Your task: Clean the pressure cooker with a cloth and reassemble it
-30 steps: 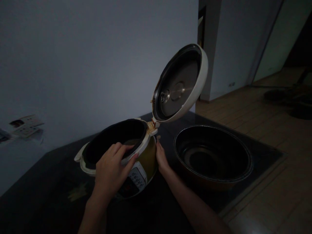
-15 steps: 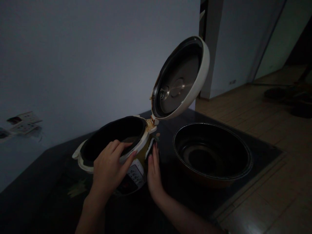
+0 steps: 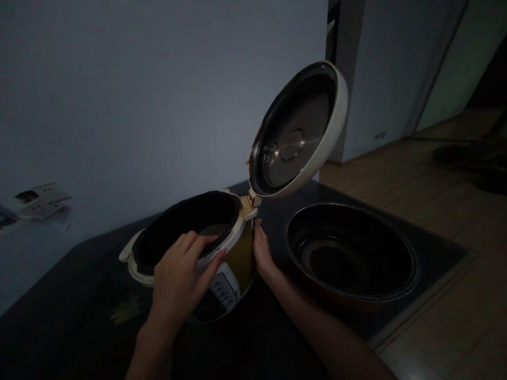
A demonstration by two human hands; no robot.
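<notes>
A rice cooker [image 3: 246, 248] with a white rim and a yellow-green side stands on the dark counter, its round lid [image 3: 295, 132] raised on the hinge. My left hand [image 3: 184, 269] is closed over the cooker's near rim, fingers inside and thumb outside, above the button panel [image 3: 224, 290]. Round the cooker's right side, below the hinge, reaches my right hand [image 3: 262, 248]. Its fingers are mostly hidden behind the body. A dark cloth with a pale edge, seen under this hand earlier, is now hidden from view.
A wide dark pot [image 3: 348, 258] stands right of the cooker, close to my right forearm. Behind the cooker rises a pale wall [image 3: 158, 105] with damaged sockets [image 3: 45, 200] at left. The counter's edge [image 3: 428, 301] runs along the right, above a tiled floor.
My right hand has moved back along the cooker's side toward the hinge, taking the cloth out of sight. My left hand keeps its hold on the rim. The view has shifted slightly.
</notes>
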